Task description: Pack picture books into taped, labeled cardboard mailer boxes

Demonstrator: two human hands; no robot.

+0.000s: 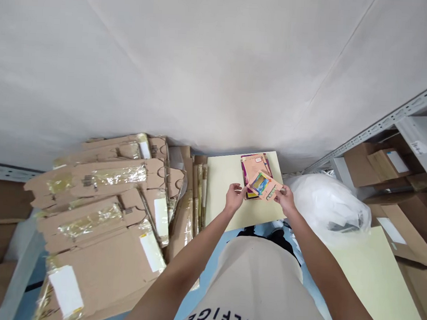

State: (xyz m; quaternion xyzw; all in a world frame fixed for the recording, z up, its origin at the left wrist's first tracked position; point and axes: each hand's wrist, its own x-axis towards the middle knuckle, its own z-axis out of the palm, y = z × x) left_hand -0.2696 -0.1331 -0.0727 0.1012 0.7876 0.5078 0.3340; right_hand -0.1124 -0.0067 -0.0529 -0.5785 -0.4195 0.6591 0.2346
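My right hand is closed on the lower right edge of an orange card with a blue and yellow picture and some lettering. At the card's left corner, the bent fingers of my left hand pinch it. The card is tilted over a small stack of printed booklets or cards, covering part of it. An orange piece with a small white label tops that stack, and purple and yellow edges stick out beneath. Whether the held card is a single sheet or a thin booklet, I cannot tell.
The stack lies on a pale yellow tabletop against a grey-white wall. Flattened, taped cardboard boxes lean on the left. A white plastic bag sits at right, beside metal shelving with cardboard boxes.
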